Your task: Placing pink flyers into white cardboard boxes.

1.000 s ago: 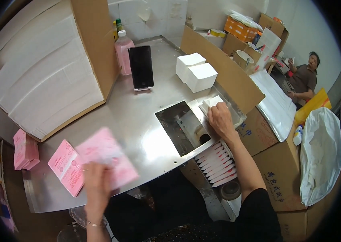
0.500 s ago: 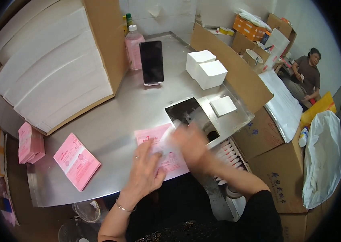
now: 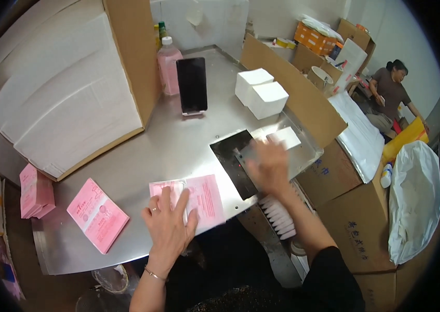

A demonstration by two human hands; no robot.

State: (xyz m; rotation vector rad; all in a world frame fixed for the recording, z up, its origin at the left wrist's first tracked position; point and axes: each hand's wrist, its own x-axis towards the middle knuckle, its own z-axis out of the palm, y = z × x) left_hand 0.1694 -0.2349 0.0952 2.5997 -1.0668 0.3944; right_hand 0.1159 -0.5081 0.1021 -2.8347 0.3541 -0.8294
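On the steel table lies a pink printed sheet [image 3: 207, 200], with a narrow white folded piece across its middle-left part. The spread fingers of my left hand [image 3: 170, 223] rest on the sheet's left part; a ring and a bracelet show on this hand. My right hand [image 3: 272, 167] is smeared by motion above the right end of the table. It is nearest to a low stack of white folded tissues [image 3: 286, 137], which it partly covers, and whether it touches them cannot be made out. Below it is a dark rectangular opening [image 3: 230, 151] in the tabletop.
A pink stack [image 3: 97, 216] lies at the left, more pink packs [image 3: 36, 192] beyond it. A phone [image 3: 192, 86] stands upright before a bottle of pink liquid [image 3: 169, 67]. White blocks [image 3: 262, 92] sit behind my right hand. Cartons [image 3: 357, 229] line the right; a person [image 3: 390, 93] sits farther back.
My right hand has moved off the pink sheet, right and away, toward the white tissues. My left hand and the sheet have shifted left. The person at the back has reached an arm out.
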